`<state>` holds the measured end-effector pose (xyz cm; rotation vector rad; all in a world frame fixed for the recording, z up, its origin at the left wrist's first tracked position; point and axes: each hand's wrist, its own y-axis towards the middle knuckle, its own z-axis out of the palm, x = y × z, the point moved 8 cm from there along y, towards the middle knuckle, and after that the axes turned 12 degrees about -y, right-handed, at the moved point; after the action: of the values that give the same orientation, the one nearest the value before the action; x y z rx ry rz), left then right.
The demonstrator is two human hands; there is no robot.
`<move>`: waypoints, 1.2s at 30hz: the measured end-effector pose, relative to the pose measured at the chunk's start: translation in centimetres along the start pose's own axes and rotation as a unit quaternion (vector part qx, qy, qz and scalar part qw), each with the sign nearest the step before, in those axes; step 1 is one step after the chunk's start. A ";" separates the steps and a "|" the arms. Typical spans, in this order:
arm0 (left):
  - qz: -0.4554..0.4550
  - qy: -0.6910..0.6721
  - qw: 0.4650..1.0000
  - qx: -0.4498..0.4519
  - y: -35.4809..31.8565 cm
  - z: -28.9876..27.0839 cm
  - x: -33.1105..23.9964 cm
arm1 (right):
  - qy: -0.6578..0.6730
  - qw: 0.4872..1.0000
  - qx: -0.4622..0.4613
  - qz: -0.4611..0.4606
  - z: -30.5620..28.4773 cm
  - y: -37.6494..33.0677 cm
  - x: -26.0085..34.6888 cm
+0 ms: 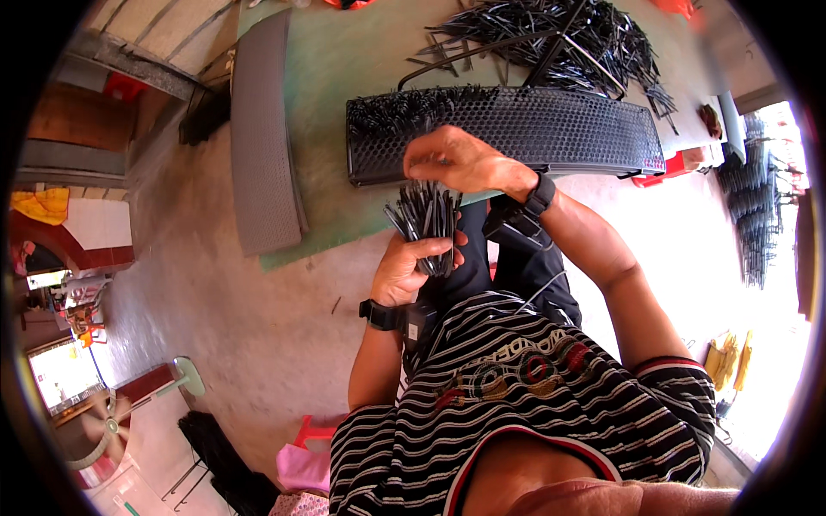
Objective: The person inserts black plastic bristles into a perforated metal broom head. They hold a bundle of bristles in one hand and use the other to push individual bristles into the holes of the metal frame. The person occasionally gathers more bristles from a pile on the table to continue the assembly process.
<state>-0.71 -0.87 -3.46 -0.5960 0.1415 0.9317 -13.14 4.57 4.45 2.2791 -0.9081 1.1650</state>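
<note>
My left hand (404, 268) has its fingers clamped around a bundle of black rods (426, 217). My right hand (456, 161) pinches rod tips just above, beside the black perforated panel (551, 129).

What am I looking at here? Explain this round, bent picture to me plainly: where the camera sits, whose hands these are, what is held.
The camera sits on a person's head and looks down, so its wide lens bends the edges. Both bare hands are that person's own. The left hand grips a bundle of thin black sticks. The right hand reaches over it to a long black perforated panel lying on a green table. Some sticks already stand in the panel's left end. A loose pile of sticks lies behind, and a grey panel to the left.
</note>
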 end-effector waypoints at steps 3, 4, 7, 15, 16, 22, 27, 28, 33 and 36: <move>0.009 0.024 1.000 0.000 0.1 0.1 -0.1 | 0.064 0.986 -0.086 0.127 -0.7 0.1 -3.1; 0.018 0.028 0.999 -0.028 0.2 0.1 -0.2 | 0.056 0.987 -0.053 0.140 -0.1 0.1 -3.7; 0.026 0.023 0.999 -0.041 0.5 -1.2 -0.1 | 0.082 0.988 0.003 0.131 1.1 0.2 -3.9; 0.133 0.031 0.990 -0.026 0.4 -0.9 -2.1 | 0.533 0.786 -0.181 0.258 -2.0 -0.8 -8.2; 0.144 0.003 0.989 -0.016 0.3 -0.9 -2.4 | 0.644 0.709 -0.157 0.241 -2.1 -0.4 -8.3; 0.174 -0.037 0.984 -0.021 0.1 0.2 -2.8 | 0.762 0.577 -0.152 0.253 -2.2 -1.2 -10.2; 0.192 -0.029 0.981 0.005 0.1 0.9 -3.1 | 0.755 0.579 -0.154 0.267 -1.1 -1.5 -10.6; 0.201 -0.019 0.979 0.002 -0.1 1.3 -3.3 | 0.752 0.579 -0.154 0.275 -0.7 -1.5 -10.6; 0.223 -0.027 0.971 0.082 -0.4 5.1 -4.7 | 0.737 0.583 -0.139 0.313 3.4 -1.3 -9.0; 0.187 0.009 0.976 0.115 0.2 6.1 -4.9 | 0.524 0.762 -0.157 0.346 3.2 -3.3 -1.8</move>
<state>-4.63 -1.01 3.31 -0.3672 0.3813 1.2541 -9.87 5.53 0.96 0.6819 -1.2859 2.0317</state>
